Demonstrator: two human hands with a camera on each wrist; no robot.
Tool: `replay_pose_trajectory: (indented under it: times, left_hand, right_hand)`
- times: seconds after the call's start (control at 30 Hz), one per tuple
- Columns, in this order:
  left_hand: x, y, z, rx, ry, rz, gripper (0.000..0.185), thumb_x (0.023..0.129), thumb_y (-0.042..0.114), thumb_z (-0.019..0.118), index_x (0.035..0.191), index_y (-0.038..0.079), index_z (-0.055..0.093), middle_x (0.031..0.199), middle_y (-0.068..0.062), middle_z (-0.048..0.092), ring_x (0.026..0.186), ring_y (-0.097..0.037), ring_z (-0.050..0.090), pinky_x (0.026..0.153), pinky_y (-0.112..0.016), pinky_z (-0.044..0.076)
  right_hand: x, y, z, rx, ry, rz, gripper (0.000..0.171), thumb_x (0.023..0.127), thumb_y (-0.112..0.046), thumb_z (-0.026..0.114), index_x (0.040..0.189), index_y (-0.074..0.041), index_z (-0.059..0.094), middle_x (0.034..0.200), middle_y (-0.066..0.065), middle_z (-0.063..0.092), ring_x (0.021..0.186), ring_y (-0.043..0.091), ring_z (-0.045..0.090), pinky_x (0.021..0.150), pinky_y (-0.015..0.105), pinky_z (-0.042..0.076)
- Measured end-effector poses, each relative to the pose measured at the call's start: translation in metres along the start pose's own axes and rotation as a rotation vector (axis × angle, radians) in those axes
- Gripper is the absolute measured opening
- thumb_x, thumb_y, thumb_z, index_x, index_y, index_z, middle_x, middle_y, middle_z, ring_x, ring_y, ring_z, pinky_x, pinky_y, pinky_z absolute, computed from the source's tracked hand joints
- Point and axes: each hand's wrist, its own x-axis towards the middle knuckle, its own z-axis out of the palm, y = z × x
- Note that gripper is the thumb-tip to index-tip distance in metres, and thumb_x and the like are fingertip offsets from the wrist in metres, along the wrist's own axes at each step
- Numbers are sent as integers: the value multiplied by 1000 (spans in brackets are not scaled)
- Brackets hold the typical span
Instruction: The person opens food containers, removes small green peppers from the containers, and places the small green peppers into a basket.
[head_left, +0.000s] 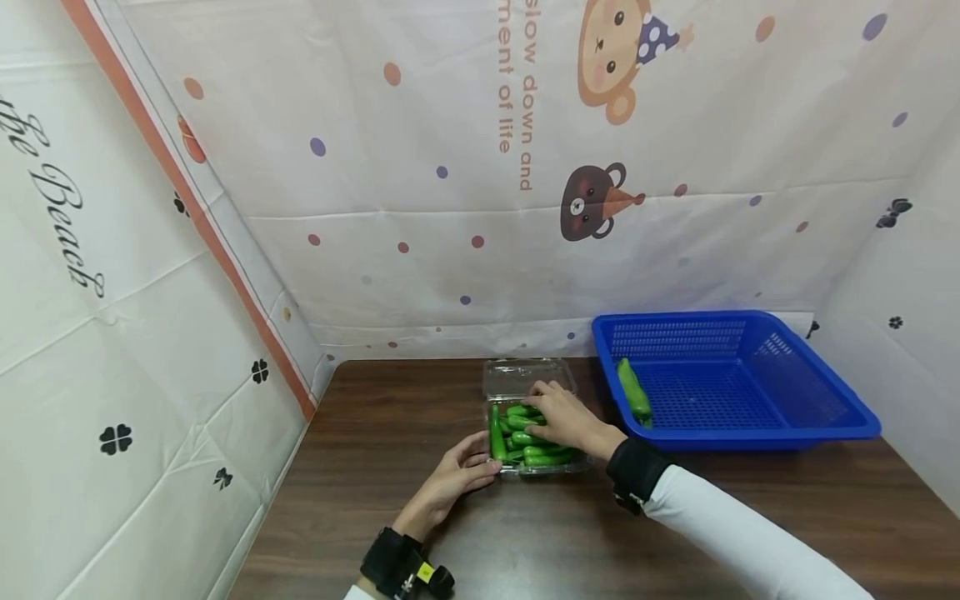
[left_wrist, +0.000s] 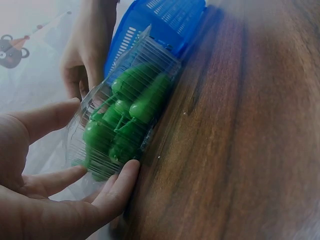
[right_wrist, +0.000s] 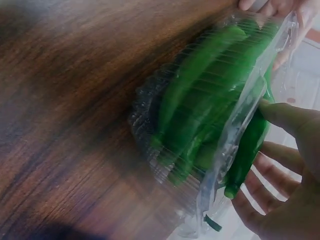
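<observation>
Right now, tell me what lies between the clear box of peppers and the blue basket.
Only a narrow strip of bare table separates the clear box from the blue basket, seen in the head view.

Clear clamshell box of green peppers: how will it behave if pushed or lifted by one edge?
The clear clamshell box looks thin and ribbed, so it probably flexes. Its lid stands open, so green peppers may spill if tipped. On the smooth wooden table it likely slides; the left hand steadies it.

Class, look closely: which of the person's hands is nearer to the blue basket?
Right. The right hand reaches into the clear box beside the blue basket; the left hand touches the box's far side.
</observation>
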Motion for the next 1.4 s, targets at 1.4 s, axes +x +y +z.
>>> replay_pose_trajectory:
  times: [1.4]
  left_hand:
    - [1,0,0,1,6,-7,82,96,22,73,161,3,26,158,-27,35,139,-36,48,106,-43,56]
  right_hand:
    - [3,-1,-13,-33,23,10,44,89,-25,81,125,-3,69,117,14,71,95,25,71,74,38,62]
